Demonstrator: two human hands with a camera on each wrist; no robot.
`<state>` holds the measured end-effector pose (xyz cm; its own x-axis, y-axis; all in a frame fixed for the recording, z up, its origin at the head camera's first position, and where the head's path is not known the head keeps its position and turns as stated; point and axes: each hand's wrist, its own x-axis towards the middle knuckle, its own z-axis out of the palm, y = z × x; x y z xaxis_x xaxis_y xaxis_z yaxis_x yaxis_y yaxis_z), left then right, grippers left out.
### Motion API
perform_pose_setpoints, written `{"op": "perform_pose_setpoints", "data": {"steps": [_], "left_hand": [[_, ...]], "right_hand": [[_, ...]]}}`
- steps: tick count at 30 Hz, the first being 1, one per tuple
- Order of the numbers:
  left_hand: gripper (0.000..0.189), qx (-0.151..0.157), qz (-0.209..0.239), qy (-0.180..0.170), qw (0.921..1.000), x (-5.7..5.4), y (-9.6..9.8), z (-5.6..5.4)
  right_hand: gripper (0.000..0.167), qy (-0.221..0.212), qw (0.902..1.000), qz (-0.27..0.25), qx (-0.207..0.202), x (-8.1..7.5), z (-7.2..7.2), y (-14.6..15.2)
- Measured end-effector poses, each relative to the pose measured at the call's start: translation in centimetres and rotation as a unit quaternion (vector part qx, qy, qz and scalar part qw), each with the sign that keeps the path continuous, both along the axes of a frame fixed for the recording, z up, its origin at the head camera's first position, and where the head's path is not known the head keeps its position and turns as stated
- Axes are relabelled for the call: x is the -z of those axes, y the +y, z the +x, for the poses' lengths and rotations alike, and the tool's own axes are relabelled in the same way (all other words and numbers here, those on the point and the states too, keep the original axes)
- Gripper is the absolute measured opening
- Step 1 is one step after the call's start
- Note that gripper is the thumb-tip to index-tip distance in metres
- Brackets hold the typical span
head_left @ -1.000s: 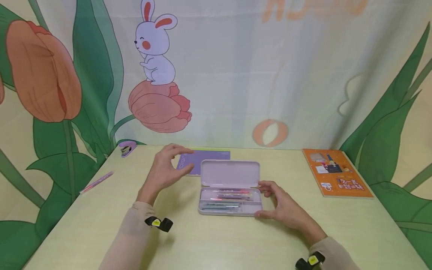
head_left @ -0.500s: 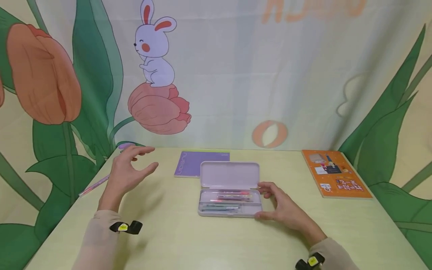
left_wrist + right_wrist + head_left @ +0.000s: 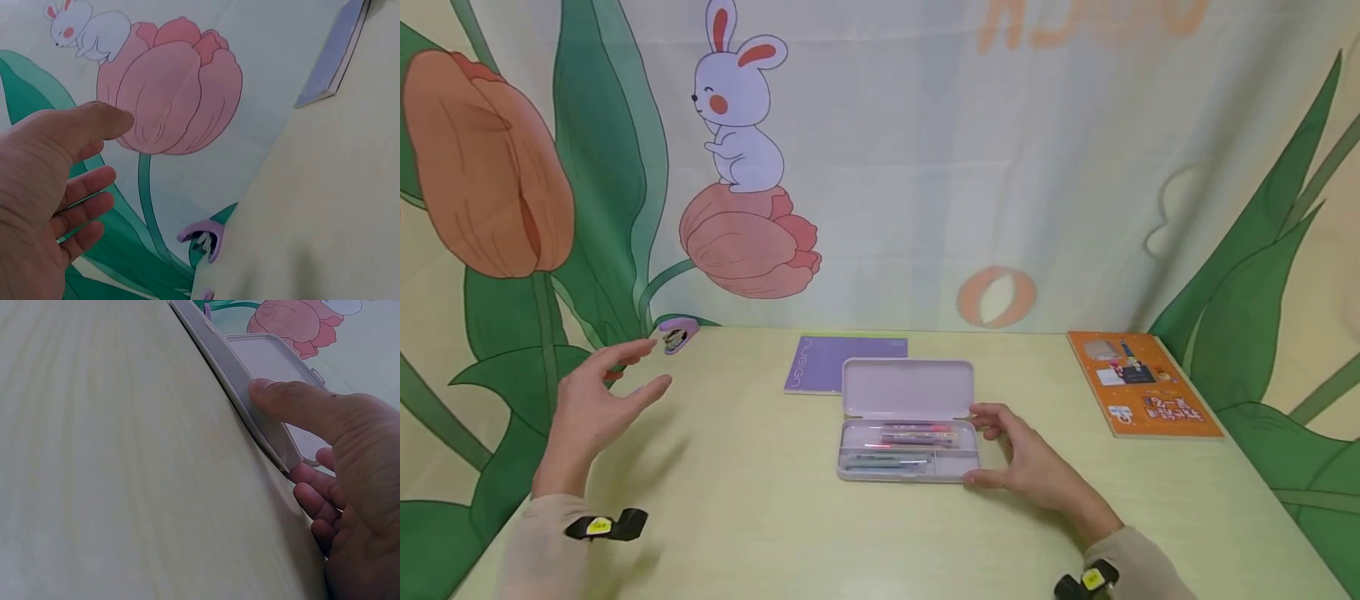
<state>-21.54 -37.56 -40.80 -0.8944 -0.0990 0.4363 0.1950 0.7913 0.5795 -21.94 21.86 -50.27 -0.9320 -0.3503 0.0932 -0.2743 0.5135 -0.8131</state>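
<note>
A pale lilac pencil case [image 3: 908,390] lies on the table with its lid raised and several pens [image 3: 891,461] in its compartments. My right hand [image 3: 1033,458] holds the case's right end, thumb at the front edge and fingers round the back corner. In the right wrist view, the thumb [image 3: 294,403] presses the case's front wall [image 3: 234,375]. My left hand [image 3: 598,408] hovers over the table's left side, thumb and fingers apart, holding nothing. Just beyond its fingertips sits a purple stapler [image 3: 679,333], also visible in the left wrist view. The pen at the left edge is hidden behind this hand.
Behind the pencil case lies a purple notebook [image 3: 823,365], partly covered by the raised lid. An orange book [image 3: 1142,383] rests at the back right of the table [image 3: 775,517]. A printed curtain [image 3: 880,167] hangs along the far edge.
My left hand has swept left from beside the notebook to the table's left side, uncovering the notebook and covering the pen. My right hand stays on the pencil case.
</note>
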Motion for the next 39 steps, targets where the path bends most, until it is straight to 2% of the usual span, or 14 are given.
{"op": "perform_pose_setpoints", "data": {"steps": [6, 11, 16, 20, 26, 33, 39], "left_hand": [[0.063, -0.037, 0.013, -0.021, 0.9990, 1.8, -2.9, 0.9], [0.071, -0.054, 0.039, -0.066, 0.9957, 3.4, -4.3, 1.5], [0.082, -0.058, 0.045, -0.116, 0.9905, 4.6, -5.6, 1.6], [0.090, -0.051, 0.022, -0.137, 0.9891, 5.7, -6.4, 1.3], [0.090, -0.050, -0.017, -0.131, 0.9900, 7.4, -6.9, 1.0], [0.087, -0.066, -0.044, -0.141, 0.9869, 8.5, -7.1, 0.9], [0.076, -0.063, -0.063, -0.102, 0.9908, 9.3, -7.2, 0.8]], "right_hand": [[0.102, 0.000, 1.0000, -0.007, -0.003, 0.0, -0.1, 0.0], [0.102, 0.001, 1.0000, -0.004, -0.002, -0.1, 0.0, 0.0], [0.101, -0.001, 1.0000, 0.001, 0.000, 0.0, 0.1, 0.0], [0.100, -0.001, 1.0000, 0.000, 0.002, -0.2, 0.1, 0.0], [0.101, 0.000, 1.0000, -0.001, 0.000, -0.2, 0.0, 0.0], [0.102, -0.002, 1.0000, 0.005, 0.002, -0.1, 0.0, 0.1], [0.102, 0.000, 1.0000, 0.004, 0.001, -0.1, 0.0, 0.1]]}}
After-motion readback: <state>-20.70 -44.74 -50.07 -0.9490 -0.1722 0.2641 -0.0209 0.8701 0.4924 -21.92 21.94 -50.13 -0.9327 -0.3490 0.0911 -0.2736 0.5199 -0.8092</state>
